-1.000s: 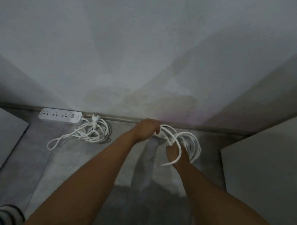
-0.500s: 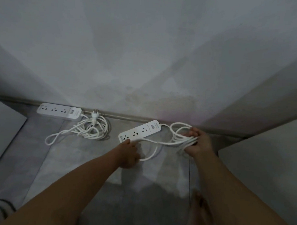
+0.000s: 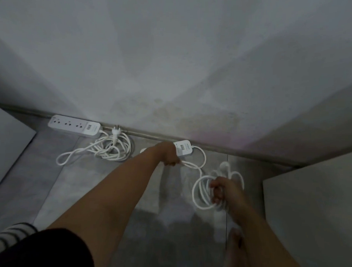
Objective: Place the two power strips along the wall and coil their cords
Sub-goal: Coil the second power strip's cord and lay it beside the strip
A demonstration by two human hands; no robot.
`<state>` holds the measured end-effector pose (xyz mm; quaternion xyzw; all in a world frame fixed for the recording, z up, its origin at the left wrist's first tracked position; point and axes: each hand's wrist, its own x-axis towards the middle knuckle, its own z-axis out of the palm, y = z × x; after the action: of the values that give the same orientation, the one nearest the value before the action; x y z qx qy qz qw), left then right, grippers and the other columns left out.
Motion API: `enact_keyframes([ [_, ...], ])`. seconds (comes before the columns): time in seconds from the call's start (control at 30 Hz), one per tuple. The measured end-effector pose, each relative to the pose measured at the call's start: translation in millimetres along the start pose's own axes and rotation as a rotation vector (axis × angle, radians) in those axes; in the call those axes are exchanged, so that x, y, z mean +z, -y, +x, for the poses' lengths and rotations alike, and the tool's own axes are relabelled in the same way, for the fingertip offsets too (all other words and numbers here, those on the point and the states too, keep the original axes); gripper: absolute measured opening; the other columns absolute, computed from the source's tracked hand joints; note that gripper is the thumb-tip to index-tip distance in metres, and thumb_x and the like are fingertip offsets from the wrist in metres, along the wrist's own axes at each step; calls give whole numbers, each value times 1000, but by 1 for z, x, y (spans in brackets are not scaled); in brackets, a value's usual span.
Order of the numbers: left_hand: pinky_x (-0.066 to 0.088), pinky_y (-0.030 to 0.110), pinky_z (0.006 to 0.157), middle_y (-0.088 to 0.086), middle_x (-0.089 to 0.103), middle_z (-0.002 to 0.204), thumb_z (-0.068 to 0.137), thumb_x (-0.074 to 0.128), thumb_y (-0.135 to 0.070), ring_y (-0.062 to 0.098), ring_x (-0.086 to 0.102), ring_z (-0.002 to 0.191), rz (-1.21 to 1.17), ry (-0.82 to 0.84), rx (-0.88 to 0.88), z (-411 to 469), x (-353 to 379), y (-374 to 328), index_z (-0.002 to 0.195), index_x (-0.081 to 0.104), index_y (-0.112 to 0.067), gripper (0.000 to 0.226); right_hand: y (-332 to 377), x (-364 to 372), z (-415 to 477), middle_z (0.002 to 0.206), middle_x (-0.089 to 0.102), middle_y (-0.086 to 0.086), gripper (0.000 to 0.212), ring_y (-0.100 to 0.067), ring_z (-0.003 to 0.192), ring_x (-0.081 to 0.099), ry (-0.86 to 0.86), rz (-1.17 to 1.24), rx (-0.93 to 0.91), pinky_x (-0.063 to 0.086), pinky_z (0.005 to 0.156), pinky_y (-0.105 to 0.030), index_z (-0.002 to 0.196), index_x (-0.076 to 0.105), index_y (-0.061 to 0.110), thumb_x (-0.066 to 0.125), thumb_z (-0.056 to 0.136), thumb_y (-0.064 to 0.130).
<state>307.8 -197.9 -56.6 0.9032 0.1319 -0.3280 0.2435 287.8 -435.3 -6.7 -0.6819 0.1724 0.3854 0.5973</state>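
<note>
The second power strip (image 3: 184,150) now lies right against the skirting (image 3: 151,136) at the foot of the wall (image 3: 168,53). Half a second ago it sat angled a little out on the floor (image 3: 73,187). Only its cord end shows, because the left grip (image 3: 169,156) has moved up from the floor in front of it and now lies over the rest. Its fingers are curled round a strand of the second cord (image 3: 201,194) at the strip's near edge.

The right grip (image 3: 223,191) has drawn back from the wall toward the person. It is clenched on the gathered loops, which now hang in a rounder coil than the flattened bundle before. A single loop of cord runs from the strip's end out to that coil.

The first power strip (image 3: 75,127) is unchanged, lying along the skirting to the left. Its coiled cord (image 3: 111,148) lies just beside it, and the plug (image 3: 116,132) rests on top by the wall.
</note>
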Motion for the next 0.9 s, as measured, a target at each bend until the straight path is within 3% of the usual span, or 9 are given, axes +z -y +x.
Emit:
enact_keyframes([
  [0.13,49,29,78,14,72,98,87,60,-39,27,68,94,-12,-246,-12,5,5,-13,97,72,-6,36,-29,39,19,44,48,-7,27,-13,32,45,-114,-43,12,34,35,-19,59,56,2,55,85,0],
  [0.27,45,32,73,18,71,86,94,52,-39,29,65,86,-201,-362,51,-7,21,-12,79,70,-4,42,-35,75,46,52,55,-12,32,-19,45,50,-138,186,121,41,55,-32,61,57,1,52,92,0],
  [0.4,36,27,62,15,70,84,98,47,-32,27,65,79,-385,-484,112,-27,45,-21,82,72,-5,40,-26,87,62,75,65,-12,18,-19,67,62,3,568,238,53,74,-26,89,63,3,52,98,14],
  [0.5,38,26,67,9,68,84,97,49,-26,20,61,78,-481,-594,129,-37,63,-28,81,69,-9,31,-17,91,67,77,67,-8,21,-15,83,66,84,860,308,51,84,-22,92,64,6,50,95,21],
  [0.57,38,21,75,3,69,95,92,53,-16,16,61,88,-584,-673,108,-44,70,-29,100,69,-14,17,-16,94,67,73,68,-12,23,-22,72,69,116,905,256,56,75,-28,84,64,5,45,92,14],
  [0.63,34,16,70,1,67,91,88,57,-13,17,62,88,-660,-721,68,-48,74,-25,108,61,-16,21,-16,97,67,68,67,-13,19,-25,61,68,130,911,223,58,69,-31,81,61,4,45,88,13],
  [0.73,41,24,71,1,62,87,87,61,-19,18,62,84,-732,-706,-12,-51,79,-18,111,53,-19,26,-19,99,69,92,65,-16,31,-31,91,65,142,998,195,49,93,-40,101,63,3,52,85,27],
  [0.8,46,27,74,-2,61,86,86,63,-23,16,61,82,-801,-678,-64,-51,81,-13,110,52,-18,27,-22,102,71,115,66,-20,48,-35,113,61,199,960,197,46,97,-49,116,64,3,59,88,40],
  [0.9,51,30,73,0,64,87,84,68,-20,16,64,80,-1101,-520,-165,-49,79,-9,108,56,-11,29,-23,104,75,107,71,-21,37,-33,97,69,201,802,184,52,91,-46,110,68,4,61,90,34],
])
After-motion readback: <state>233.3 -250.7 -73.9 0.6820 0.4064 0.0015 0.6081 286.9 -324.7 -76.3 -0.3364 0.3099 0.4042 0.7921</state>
